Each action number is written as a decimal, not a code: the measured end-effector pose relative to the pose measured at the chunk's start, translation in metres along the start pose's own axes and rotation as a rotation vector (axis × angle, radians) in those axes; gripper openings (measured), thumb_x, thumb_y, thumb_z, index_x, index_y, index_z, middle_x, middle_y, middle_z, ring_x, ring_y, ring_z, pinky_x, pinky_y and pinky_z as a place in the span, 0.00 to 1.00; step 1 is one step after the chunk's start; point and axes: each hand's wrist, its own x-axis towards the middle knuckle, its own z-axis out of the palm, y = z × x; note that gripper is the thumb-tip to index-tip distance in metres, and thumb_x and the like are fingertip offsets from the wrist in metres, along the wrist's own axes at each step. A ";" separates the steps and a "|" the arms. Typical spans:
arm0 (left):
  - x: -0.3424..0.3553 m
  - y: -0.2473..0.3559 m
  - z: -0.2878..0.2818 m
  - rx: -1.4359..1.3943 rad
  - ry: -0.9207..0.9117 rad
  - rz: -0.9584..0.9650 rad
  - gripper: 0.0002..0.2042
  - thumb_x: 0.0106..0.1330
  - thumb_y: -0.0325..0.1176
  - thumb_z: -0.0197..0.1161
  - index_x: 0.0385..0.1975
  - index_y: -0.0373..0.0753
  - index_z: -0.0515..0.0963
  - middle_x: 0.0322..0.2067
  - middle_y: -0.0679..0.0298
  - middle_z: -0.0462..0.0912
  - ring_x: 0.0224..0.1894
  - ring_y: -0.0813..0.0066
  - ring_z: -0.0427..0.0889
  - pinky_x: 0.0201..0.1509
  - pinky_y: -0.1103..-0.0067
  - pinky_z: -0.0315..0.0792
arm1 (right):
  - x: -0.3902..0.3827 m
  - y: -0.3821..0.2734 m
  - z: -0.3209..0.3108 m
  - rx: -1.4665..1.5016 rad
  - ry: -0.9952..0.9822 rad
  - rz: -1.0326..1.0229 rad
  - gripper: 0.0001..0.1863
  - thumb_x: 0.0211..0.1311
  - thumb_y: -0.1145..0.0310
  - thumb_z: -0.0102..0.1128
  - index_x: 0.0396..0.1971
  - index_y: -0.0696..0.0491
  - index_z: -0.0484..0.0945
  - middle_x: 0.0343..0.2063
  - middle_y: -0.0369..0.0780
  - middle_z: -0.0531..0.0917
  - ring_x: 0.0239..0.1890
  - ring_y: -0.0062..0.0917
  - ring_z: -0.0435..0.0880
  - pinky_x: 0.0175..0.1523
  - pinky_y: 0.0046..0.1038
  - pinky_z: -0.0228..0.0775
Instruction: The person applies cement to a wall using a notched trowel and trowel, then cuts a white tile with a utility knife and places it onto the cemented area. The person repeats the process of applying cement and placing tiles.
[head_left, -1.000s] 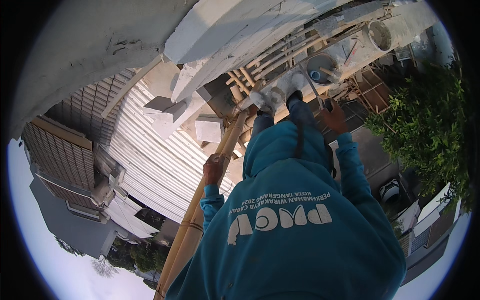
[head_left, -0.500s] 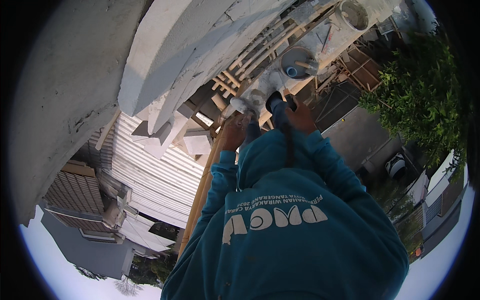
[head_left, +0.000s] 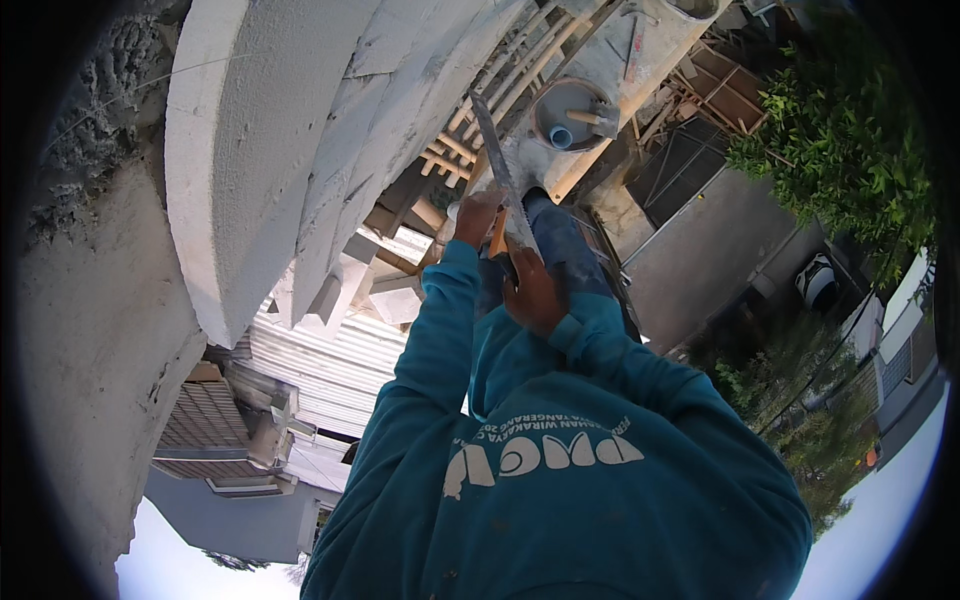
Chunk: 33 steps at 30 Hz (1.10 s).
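A hand saw (head_left: pixel 498 155) with a long grey toothed blade and an orange and black handle points up and away in front of me. My right hand (head_left: pixel 537 292) is closed round its handle, close to my body. Beside the orange part of the handle is my left hand (head_left: pixel 478 218); its fingers are partly hidden and blurred, so I cannot tell whether it grips anything. A small whitish object (head_left: pixel 453 211) shows at its outer edge. My jeans-clad leg (head_left: pixel 565 235) is right of the blade, above the dusty work platform.
Ahead on the platform stands a round basin (head_left: pixel 540 128) of grey material, with a blue cup (head_left: pixel 560 136) and a wooden-handled trowel (head_left: pixel 585 117). Beyond lies a red-handled tool (head_left: pixel 634 48). A pale masonry wall (head_left: pixel 270 130) rises on the left, beside wooden poles (head_left: pixel 510 75). The platform edge drops away right.
The saw blade has swung up into view, pointing away from me. My right hand has moved left and closer to my body. My left hand has shifted slightly up, and the view has turned.
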 end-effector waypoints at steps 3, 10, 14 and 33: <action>0.019 0.000 -0.001 0.118 0.030 0.077 0.20 0.65 0.48 0.60 0.38 0.34 0.80 0.28 0.64 0.79 0.30 0.75 0.75 0.35 0.75 0.69 | 0.000 -0.005 0.000 0.037 -0.025 -0.083 0.33 0.53 0.80 0.54 0.63 0.60 0.62 0.43 0.53 0.72 0.47 0.48 0.74 0.50 0.45 0.69; 0.072 -0.040 0.002 0.160 0.158 0.025 0.17 0.68 0.37 0.57 0.49 0.31 0.78 0.41 0.54 0.84 0.42 0.64 0.81 0.45 0.70 0.73 | 0.014 0.012 0.007 0.131 -0.129 -0.167 0.31 0.59 0.77 0.57 0.65 0.54 0.64 0.46 0.50 0.73 0.47 0.45 0.76 0.47 0.39 0.74; 0.064 -0.031 -0.007 0.127 0.152 0.019 0.20 0.68 0.39 0.59 0.52 0.30 0.76 0.43 0.55 0.82 0.44 0.72 0.79 0.44 0.73 0.72 | 0.048 0.028 -0.017 0.173 -0.057 -0.133 0.21 0.61 0.75 0.58 0.56 0.55 0.74 0.45 0.48 0.79 0.46 0.42 0.81 0.48 0.33 0.76; 0.042 -0.079 -0.065 0.234 0.033 0.009 0.13 0.71 0.36 0.55 0.43 0.32 0.78 0.32 0.66 0.79 0.36 0.80 0.74 0.44 0.80 0.69 | 0.360 0.365 -0.055 -1.053 0.097 0.258 0.19 0.63 0.69 0.50 0.54 0.44 0.75 0.53 0.42 0.78 0.60 0.38 0.74 0.63 0.45 0.65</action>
